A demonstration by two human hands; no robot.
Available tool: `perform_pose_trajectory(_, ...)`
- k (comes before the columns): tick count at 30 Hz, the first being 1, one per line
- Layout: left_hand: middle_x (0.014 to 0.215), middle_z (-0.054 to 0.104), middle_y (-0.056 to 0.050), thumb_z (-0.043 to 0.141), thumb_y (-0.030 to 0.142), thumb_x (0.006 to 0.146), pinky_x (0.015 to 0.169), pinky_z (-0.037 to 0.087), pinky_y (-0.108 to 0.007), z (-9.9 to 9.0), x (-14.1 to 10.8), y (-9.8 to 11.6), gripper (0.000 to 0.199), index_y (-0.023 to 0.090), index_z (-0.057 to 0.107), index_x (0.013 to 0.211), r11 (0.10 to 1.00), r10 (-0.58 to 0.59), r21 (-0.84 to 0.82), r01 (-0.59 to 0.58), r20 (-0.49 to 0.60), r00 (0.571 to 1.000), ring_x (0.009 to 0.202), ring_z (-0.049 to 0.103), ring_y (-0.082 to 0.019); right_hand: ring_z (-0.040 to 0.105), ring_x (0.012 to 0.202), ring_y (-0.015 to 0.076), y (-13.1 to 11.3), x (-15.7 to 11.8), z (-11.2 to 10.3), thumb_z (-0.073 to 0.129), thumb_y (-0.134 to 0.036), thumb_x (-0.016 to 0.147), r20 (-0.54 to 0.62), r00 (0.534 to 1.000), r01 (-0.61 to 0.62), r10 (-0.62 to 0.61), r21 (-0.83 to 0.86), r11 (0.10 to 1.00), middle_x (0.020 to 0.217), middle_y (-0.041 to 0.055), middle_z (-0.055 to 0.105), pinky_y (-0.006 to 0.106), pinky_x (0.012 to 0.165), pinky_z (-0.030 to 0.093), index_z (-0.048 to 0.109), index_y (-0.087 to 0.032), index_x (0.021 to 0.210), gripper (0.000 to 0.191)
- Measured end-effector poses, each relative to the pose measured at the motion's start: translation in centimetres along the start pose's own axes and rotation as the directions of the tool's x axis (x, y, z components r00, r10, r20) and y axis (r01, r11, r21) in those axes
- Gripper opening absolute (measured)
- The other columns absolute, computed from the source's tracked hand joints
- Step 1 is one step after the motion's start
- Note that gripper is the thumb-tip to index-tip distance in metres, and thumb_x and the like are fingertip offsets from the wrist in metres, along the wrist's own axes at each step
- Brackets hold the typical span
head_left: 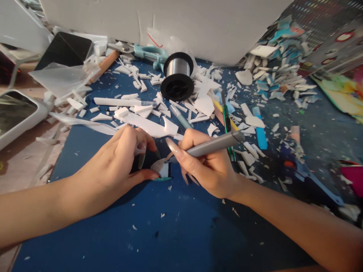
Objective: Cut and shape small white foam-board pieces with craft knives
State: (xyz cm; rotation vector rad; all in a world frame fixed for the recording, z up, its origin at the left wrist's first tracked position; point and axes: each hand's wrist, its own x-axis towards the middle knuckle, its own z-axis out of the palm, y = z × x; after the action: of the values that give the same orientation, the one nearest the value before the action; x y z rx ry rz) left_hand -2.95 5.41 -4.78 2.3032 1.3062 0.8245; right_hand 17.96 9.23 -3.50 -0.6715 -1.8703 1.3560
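Observation:
My left hand (113, 166) pinches a small white piece (162, 168) between its thumb and fingers, just above the blue mat (170, 226). In my right hand (208, 166) is a grey pen-like tool (217, 144), gripped like a pencil. The tool's front end points left at the white piece and seems to meet it; the exact contact is too small to make out. Part of the piece is hidden behind my left fingers.
White scraps (147, 122) lie beyond both hands, around a black spool (177, 81) and teal-handled scissors (150, 54). A dark blue tool (314, 181) rests at right, near a scrap pile (280, 71). A white box (181, 22) stands behind.

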Motion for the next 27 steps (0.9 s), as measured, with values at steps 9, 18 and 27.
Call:
perform_pose_trajectory(9,0.096,0.059,-0.003,0.068,0.02,0.085,0.068,0.046,-0.025,-0.25,0.0,0.1,0.034,0.022,0.035,0.093,1.0,-0.002,-0.007,0.002,0.016,1.0,0.086,0.055,-0.016,0.04,0.048,0.0055,0.01,0.18,0.06,0.053,-0.013,0.094,-0.003,1.0,0.021,-0.021,-0.022,1.0,0.06,-0.006,0.041,0.023,0.047,0.035,0.04,-0.02,0.064,0.033)
perform_pose_trajectory(18,0.095,0.058,-0.003,0.066,0.027,0.087,0.068,0.049,-0.027,-0.11,-0.14,-0.18,0.033,0.023,0.034,0.092,0.999,0.015,-0.035,-0.015,0.003,1.0,0.085,0.056,-0.017,0.039,0.047,0.0047,-0.03,0.16,0.09,0.053,-0.013,0.094,0.007,1.0,0.008,-0.008,-0.009,1.0,0.06,-0.0062,0.04,0.022,0.045,0.034,0.039,-0.02,0.064,0.033)
perform_pose_trajectory(27,0.093,0.059,-0.004,0.065,0.031,0.087,0.066,0.053,-0.03,-0.09,0.05,-0.21,0.033,0.024,0.033,0.091,0.999,0.014,-0.041,-0.014,-0.007,1.0,0.083,0.057,-0.019,0.038,0.046,0.0048,-0.04,0.14,0.01,0.052,-0.013,0.094,0.03,1.0,0.003,-0.004,0.037,0.999,0.059,-0.0068,0.039,0.022,0.044,0.033,0.04,-0.02,0.065,0.032)
